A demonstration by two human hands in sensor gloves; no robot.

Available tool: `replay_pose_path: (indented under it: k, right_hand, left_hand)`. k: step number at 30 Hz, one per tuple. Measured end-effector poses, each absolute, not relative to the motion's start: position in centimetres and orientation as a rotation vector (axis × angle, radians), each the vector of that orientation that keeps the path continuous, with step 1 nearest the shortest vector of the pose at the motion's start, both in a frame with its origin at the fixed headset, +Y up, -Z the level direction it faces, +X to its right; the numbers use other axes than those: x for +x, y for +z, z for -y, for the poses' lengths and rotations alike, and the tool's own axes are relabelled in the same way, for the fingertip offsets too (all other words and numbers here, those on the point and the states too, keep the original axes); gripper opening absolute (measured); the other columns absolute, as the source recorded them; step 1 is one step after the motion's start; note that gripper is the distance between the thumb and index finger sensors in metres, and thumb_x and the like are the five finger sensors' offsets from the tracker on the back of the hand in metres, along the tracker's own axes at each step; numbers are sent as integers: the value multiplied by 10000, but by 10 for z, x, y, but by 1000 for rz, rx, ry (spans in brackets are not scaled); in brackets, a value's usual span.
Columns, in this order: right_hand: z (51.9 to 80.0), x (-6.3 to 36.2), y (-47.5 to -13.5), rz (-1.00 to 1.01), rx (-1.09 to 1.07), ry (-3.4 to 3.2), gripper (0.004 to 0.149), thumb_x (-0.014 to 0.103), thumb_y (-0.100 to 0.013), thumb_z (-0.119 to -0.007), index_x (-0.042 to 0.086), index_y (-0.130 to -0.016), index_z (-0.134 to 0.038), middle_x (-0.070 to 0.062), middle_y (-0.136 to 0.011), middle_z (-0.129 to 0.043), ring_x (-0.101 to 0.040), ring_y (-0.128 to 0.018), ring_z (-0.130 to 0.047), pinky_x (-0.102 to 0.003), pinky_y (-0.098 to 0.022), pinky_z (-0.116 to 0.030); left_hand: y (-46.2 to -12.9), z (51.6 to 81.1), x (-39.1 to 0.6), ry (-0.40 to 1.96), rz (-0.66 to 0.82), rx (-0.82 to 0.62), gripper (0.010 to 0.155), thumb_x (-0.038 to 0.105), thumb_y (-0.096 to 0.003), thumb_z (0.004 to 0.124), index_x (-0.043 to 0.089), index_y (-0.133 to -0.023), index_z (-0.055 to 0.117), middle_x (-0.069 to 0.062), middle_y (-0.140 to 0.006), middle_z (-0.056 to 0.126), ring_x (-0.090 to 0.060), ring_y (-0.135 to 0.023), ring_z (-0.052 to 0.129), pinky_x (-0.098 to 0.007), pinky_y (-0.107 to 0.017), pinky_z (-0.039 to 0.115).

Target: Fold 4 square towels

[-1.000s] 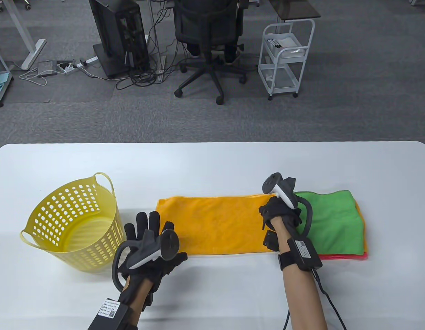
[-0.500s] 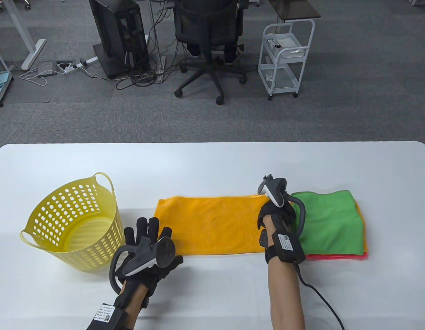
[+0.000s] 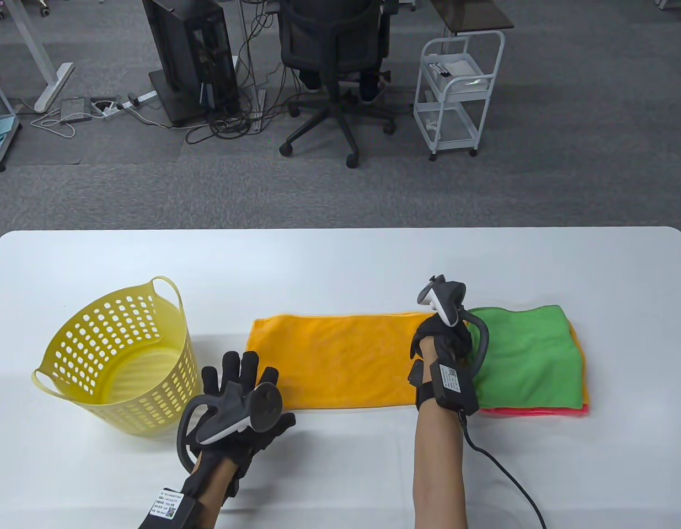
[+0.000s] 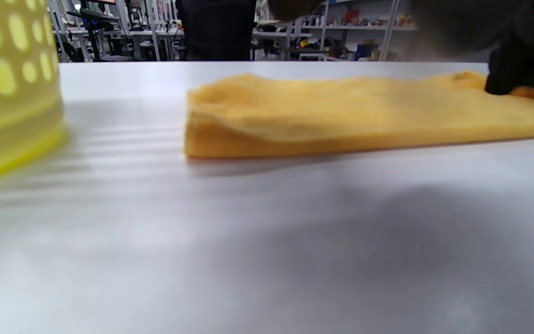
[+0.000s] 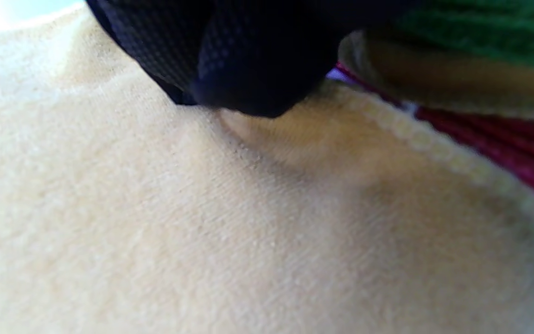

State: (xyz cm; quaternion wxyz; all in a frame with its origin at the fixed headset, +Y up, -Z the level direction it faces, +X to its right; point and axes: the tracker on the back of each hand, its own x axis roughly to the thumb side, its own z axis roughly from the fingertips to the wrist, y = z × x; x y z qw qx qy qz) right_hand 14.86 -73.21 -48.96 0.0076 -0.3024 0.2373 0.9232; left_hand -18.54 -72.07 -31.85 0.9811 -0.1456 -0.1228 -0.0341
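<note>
Since a second ago the right hand (image 3: 442, 341) has drawn a little toward 9 o'clock along the orange towel (image 3: 340, 358) and its forearm has swung more upright, while the left hand (image 3: 238, 394) has barely shifted. Right fingers (image 5: 248, 60) press down on the towel's right end, just beside the stack; whether they pinch the cloth cannot be told. Flat and relaxed with fingers spread, the left hand grips nothing, at the towel's lower left corner, at about 7 o'clock from its middle. Folded into a long strip, the orange towel lies at the centre of the white tabletop (image 3: 340, 264). At 3 o'clock from it sits a stack of folded towels with the green towel (image 3: 530, 352) on top and orange and red edges showing beneath. A yellow perforated basket (image 3: 117, 363) stands at 9 o'clock. Beyond the tabletop is grey carpet, with an office chair (image 3: 334, 66), a computer tower (image 3: 188, 55), tangled cables and a white trolley (image 3: 456, 93) at 12 o'clock.
</note>
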Motion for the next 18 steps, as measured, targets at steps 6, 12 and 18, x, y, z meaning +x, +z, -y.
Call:
replay_pose_path:
  k: [6, 12, 18]
  right_hand:
    - [719, 136, -482, -708, -895, 3011, 438, 330, -586, -910, 112, -943, -780, -242, -1026, -728, -285, -717, -936, -324, -430, -815]
    - [688, 137, -470, -704, -751, 2911, 447, 317, -608, -847, 98, -963, -683, -324, -1133, -636, -483, -928, -844, -517, -602, -792]
    - [680, 144, -463, -668, -564, 2757, 511, 307, -613, -826, 2, -965, -615, -270, -886, -898, -113, -319, -1088, -217, -184, -877]
  left_hand:
    - [-315, 718, -186, -71, 248, -278, 896, 716, -524, 561, 200, -1203, 286, -256, -1222, 80, -553, -1078, 10, -763, -700, 63]
    - [-314, 717, -189, -49, 241, -265, 897, 717, -523, 560, 199, -1202, 285, -255, -1222, 77, -554, -1078, 9, -763, -700, 62]
    - [-313, 715, -190, -51, 233, -267, 898, 715, -521, 572, 200, -1202, 295, -257, -1222, 83, -553, -1081, 17, -763, -699, 64]
